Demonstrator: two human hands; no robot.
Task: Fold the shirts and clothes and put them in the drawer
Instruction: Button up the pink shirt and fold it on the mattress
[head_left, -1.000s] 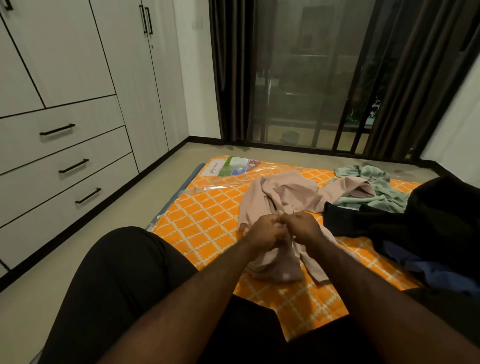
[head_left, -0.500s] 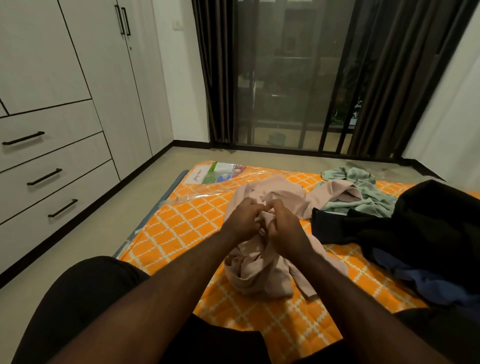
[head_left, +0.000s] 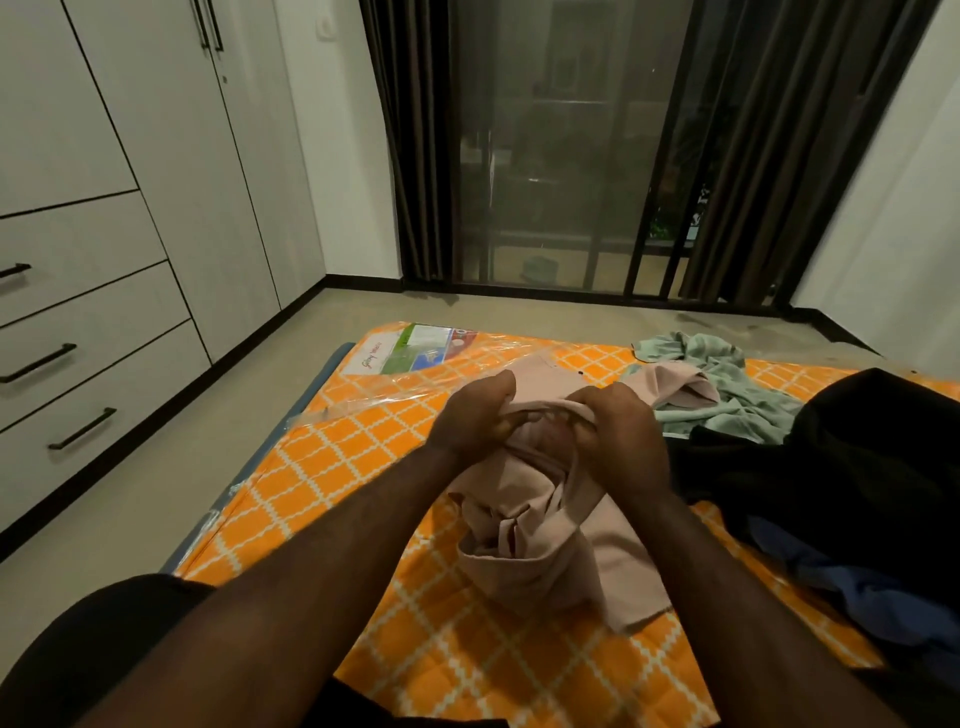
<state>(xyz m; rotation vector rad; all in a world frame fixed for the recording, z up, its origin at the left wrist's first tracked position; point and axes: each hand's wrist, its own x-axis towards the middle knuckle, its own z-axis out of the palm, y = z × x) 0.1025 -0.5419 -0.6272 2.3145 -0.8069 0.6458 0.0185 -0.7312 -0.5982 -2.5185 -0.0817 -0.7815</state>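
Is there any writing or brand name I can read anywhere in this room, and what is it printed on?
Red script on the white part of the label under the clear plastic wrap of the orange mattress: too small and blurred to read.
Nothing else bears writing.

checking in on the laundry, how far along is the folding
Nothing looks folded yet. Both the left hand and right hand grip the crumpled pale pink shirt. The mint green garment, black clothes and blue cloth lie unfolded; the drawers are closed.
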